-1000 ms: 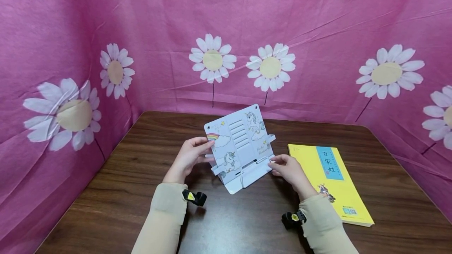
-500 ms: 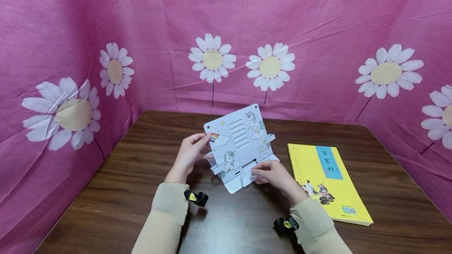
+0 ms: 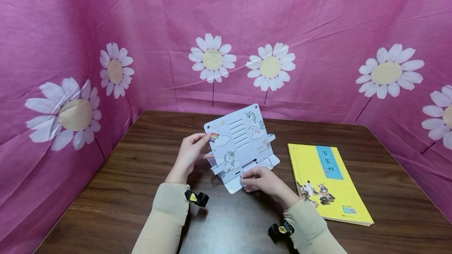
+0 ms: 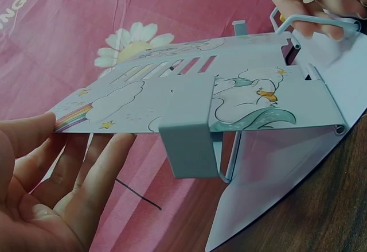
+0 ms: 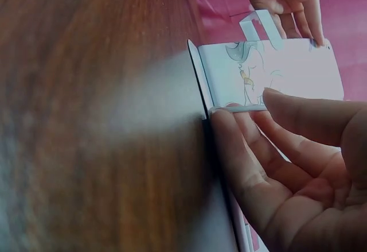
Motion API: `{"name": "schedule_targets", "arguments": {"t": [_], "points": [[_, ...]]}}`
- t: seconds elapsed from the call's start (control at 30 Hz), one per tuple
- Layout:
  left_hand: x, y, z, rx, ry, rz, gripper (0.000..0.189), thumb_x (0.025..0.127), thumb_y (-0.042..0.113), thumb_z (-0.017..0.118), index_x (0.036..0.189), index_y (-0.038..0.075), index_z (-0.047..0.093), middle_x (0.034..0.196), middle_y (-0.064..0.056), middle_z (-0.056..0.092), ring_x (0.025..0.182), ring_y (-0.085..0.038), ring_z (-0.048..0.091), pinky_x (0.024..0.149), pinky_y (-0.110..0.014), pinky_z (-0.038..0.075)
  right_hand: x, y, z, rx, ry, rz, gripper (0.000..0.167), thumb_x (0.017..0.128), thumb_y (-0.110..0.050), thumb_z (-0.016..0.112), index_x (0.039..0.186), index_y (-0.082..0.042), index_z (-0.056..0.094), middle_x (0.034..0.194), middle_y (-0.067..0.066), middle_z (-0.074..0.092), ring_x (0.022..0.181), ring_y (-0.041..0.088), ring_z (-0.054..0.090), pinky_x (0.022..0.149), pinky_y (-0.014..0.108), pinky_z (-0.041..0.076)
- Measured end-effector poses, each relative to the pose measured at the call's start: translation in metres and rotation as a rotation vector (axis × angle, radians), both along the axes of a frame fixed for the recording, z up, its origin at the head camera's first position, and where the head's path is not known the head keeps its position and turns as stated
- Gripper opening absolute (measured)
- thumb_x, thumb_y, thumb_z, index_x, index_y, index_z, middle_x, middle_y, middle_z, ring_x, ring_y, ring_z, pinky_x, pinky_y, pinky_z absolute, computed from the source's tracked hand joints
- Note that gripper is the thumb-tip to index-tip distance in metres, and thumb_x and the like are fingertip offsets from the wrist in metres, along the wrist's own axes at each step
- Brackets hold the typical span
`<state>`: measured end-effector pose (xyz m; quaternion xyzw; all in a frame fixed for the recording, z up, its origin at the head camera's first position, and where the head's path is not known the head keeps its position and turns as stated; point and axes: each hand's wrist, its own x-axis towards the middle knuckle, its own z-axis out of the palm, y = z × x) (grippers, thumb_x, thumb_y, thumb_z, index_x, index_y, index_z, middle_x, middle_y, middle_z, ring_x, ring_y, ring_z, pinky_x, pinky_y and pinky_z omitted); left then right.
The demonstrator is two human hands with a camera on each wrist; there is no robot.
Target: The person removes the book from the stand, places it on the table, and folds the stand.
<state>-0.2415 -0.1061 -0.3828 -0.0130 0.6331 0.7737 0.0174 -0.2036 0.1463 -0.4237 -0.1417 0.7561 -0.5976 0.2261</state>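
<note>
A white metal book stand (image 3: 222,141), printed with unicorns, a rainbow and clouds, stands tilted up at the middle of the table. My left hand (image 3: 187,158) pinches the left edge of its back panel, thumb on the front and fingers behind. At the stand's lower front, my right hand (image 3: 265,185) has thumb and fingers round the left wire page holder (image 4: 315,20), seen raised in the left wrist view. The other wire page holder (image 3: 265,160) lies at the right of the ledge. A folded side bracket (image 4: 186,128) juts from the left edge.
A yellow book (image 3: 337,191) with a blue title panel lies on the brown wooden table (image 3: 116,191), right of the stand. A pink cloth (image 3: 159,19) printed with white daisies hangs round the table's back and sides.
My right hand has moved left along the stand's lower front, from the right wire page holder to the left one. My left hand has kept its grip on the panel's edge.
</note>
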Motion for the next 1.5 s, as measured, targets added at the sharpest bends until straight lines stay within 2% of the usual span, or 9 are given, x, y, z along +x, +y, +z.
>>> {"name": "schedule_targets", "arguments": {"t": [0.2, 0.33, 0.47, 0.7, 0.97, 1.1, 1.3, 1.5], "points": [[0.001, -0.001, 0.001, -0.022, 0.021, -0.005, 0.034, 0.099, 0.018, 0.062, 0.12, -0.009, 0.064, 0.086, 0.0, 0.069, 0.078, -0.012, 0.065, 0.08, -0.053, 0.06, -0.001, 0.0, -0.002, -0.021, -0.026, 0.02, 0.027, 0.094, -0.003, 0.062, 0.11, 0.019, 0.058, 0.093, 0.008, 0.07, 0.076, 0.01, 0.066, 0.074, 0.029, 0.062], [0.001, -0.001, 0.002, -0.038, 0.023, -0.004, 0.034, 0.098, 0.017, 0.063, 0.119, -0.01, 0.065, 0.085, 0.0, 0.068, 0.078, -0.011, 0.065, 0.076, -0.046, 0.063, -0.001, 0.0, -0.003, -0.016, -0.031, 0.029, 0.025, 0.094, -0.003, 0.062, 0.108, 0.017, 0.057, 0.091, 0.008, 0.069, 0.075, 0.01, 0.065, 0.073, 0.028, 0.061], [0.001, -0.001, 0.002, -0.055, 0.043, -0.017, 0.032, 0.097, 0.016, 0.064, 0.116, -0.01, 0.066, 0.089, 0.0, 0.071, 0.078, -0.011, 0.067, 0.07, -0.039, 0.064, 0.0, 0.001, -0.002, 0.005, -0.021, 0.019, 0.024, 0.094, -0.004, 0.063, 0.107, 0.015, 0.057, 0.089, 0.007, 0.067, 0.074, 0.011, 0.065, 0.072, 0.028, 0.061], [0.002, -0.001, 0.002, -0.093, 0.067, -0.042, 0.031, 0.094, 0.014, 0.067, 0.114, -0.01, 0.067, 0.087, -0.004, 0.074, 0.073, -0.012, 0.07, 0.071, -0.043, 0.063, 0.001, 0.005, 0.001, 0.062, 0.001, -0.007, 0.022, 0.094, -0.008, 0.063, 0.105, 0.011, 0.058, 0.086, 0.006, 0.065, 0.071, 0.012, 0.063, 0.07, 0.028, 0.06], [0.004, -0.001, 0.007, -0.124, 0.072, -0.071, 0.029, 0.092, 0.01, 0.069, 0.114, -0.008, 0.065, 0.086, -0.006, 0.075, 0.071, -0.017, 0.072, 0.066, -0.037, 0.064, -0.002, 0.012, 0.003, 0.107, 0.005, -0.026, 0.021, 0.095, -0.013, 0.063, 0.101, 0.007, 0.059, 0.085, 0.005, 0.066, 0.069, 0.011, 0.06, 0.065, 0.026, 0.056], [0.005, -0.002, 0.008, -0.132, 0.087, -0.108, 0.03, 0.092, 0.008, 0.067, 0.115, -0.009, 0.063, 0.086, -0.007, 0.075, 0.071, -0.021, 0.073, 0.067, -0.041, 0.064, -0.004, 0.016, 0.004, 0.118, 0.008, -0.034, 0.023, 0.096, -0.015, 0.062, 0.101, 0.007, 0.059, 0.084, 0.004, 0.066, 0.068, 0.012, 0.059, 0.064, 0.026, 0.055], [0.008, -0.003, 0.011, -0.178, 0.123, -0.186, 0.03, 0.092, 0.007, 0.066, 0.115, -0.012, 0.061, 0.092, -0.013, 0.075, 0.072, -0.02, 0.073, 0.069, -0.046, 0.063, -0.008, 0.022, 0.004, 0.154, 0.019, -0.063, 0.024, 0.096, -0.018, 0.062, 0.103, 0.005, 0.06, 0.083, 0.004, 0.061, 0.067, 0.014, 0.057, 0.063, 0.026, 0.053], [0.012, -0.002, 0.016, -0.208, 0.123, -0.257, 0.03, 0.092, 0.006, 0.066, 0.114, -0.014, 0.06, 0.09, -0.015, 0.075, 0.072, -0.02, 0.073, 0.069, -0.048, 0.063, -0.011, 0.029, 0.003, 0.167, 0.029, -0.084, 0.026, 0.097, -0.02, 0.063, 0.102, 0.005, 0.061, 0.082, 0.003, 0.06, 0.065, 0.013, 0.054, 0.062, 0.024, 0.052]]}}
